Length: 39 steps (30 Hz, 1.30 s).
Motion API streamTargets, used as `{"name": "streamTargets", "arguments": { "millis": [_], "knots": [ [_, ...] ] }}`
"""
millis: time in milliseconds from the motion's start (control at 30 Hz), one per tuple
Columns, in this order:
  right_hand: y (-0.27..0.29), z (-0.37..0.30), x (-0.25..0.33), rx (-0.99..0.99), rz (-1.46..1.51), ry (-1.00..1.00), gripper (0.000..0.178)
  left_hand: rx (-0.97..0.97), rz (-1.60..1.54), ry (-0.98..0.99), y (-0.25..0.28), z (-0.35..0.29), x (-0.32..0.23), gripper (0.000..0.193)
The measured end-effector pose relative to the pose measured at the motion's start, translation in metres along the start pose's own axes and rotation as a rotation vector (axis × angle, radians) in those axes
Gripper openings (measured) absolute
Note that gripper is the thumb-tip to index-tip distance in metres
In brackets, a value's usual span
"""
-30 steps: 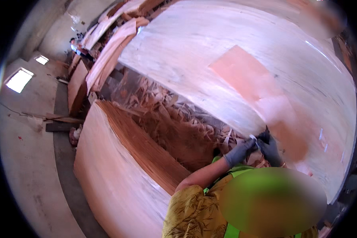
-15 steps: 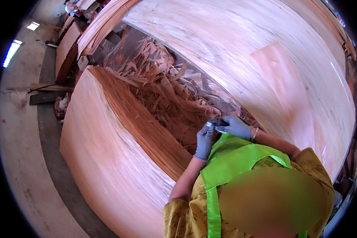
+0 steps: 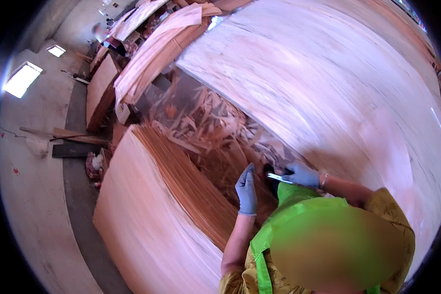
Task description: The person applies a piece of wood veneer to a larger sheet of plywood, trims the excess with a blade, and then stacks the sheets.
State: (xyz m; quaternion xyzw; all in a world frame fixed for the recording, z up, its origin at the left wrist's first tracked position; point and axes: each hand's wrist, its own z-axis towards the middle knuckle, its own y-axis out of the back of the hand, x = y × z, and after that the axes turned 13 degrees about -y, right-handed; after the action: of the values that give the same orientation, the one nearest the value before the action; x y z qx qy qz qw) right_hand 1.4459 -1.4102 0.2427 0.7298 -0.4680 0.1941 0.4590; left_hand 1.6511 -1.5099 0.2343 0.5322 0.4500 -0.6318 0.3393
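Observation:
My right hand (image 3: 301,175), in a grey glove, is closed around a slim silvery-white tool (image 3: 280,179) shaped like a utility knife. Its free end points left, toward my other hand. My left hand (image 3: 247,192), gloved the same way, is raised apart from the tool with its fingers pressed together; whether something small sits between them is hidden. Below my left hand lies a thick stack of wood veneer sheets (image 3: 147,210) with layered brown edges. Beyond my right hand spreads a broad pale veneer sheet (image 3: 304,73).
Torn veneer scraps (image 3: 215,122) fill the gap between the two stacks. More veneer (image 3: 157,54) is piled at the far left, near a leaning board (image 3: 102,93). A person (image 3: 100,32) is in the far background. Concrete floor (image 3: 34,206) runs along the left.
My hands have come apart: the left has let go of the tool and moved lower, while the right keeps it. The view has shifted, so the surroundings sit farther right and lower.

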Motion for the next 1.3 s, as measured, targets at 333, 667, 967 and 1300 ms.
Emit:
{"name": "streamTargets", "arguments": {
  "millis": [333, 667, 967, 1300],
  "knots": [
    [0.079, 0.168, 0.022, -0.369, 0.401, -0.052, 0.021, 0.27, 0.242, -0.068, 0.018, 0.223, 0.019, 0.032],
    [0.163, 0.34, 0.143, -0.428, 0.66, -0.263, 0.019, 0.608, 0.677, -0.436, 0.038, 0.478, 0.016, 0.033],
    [0.264, 0.528, 0.21, -0.531, 0.766, -0.425, 0.025, 0.851, 0.859, -0.626, 0.034, 0.659, 0.037, 0.049],
    [0.28, 0.586, 0.184, -0.524, 0.673, -0.749, 0.019, 1.254, 1.048, -1.097, -0.048, 0.75, 0.083, 0.057]
  ]
}}
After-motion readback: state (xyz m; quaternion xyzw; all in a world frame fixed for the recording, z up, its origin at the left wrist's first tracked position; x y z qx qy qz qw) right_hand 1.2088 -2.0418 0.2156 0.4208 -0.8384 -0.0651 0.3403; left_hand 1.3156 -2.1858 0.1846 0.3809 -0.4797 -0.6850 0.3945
